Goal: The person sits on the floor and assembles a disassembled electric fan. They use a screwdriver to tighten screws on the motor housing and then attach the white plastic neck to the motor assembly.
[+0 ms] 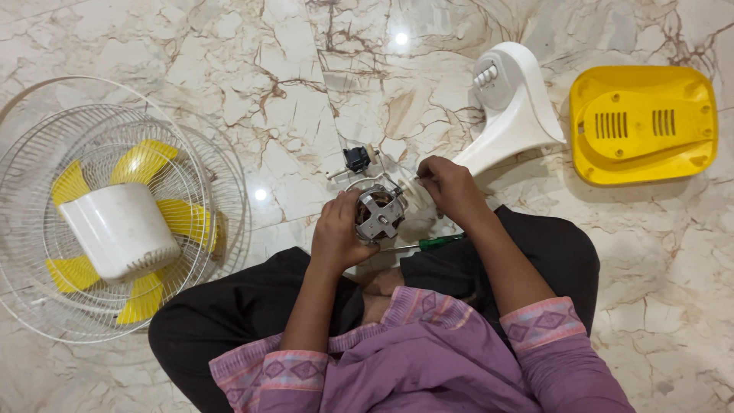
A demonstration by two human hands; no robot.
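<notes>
My left hand [339,231] grips a metal fan motor [379,212] with copper windings showing, held above my lap. My right hand [451,187] is closed at the motor's far side, pinching a thin part or wire there; what it pinches is too small to tell. The motor joins a white fan stand neck [514,115] lying on the marble floor. A small black part on a white shaft [356,159] lies just beyond the motor. A green-handled screwdriver [428,242] rests across my lap under my right wrist.
To the left lie white wire fan guards [218,191] with a yellow blade set [141,160] and a white motor cover [118,229] on top. A yellow fan base [642,122] lies upside down at the right. I sit cross-legged in black trousers.
</notes>
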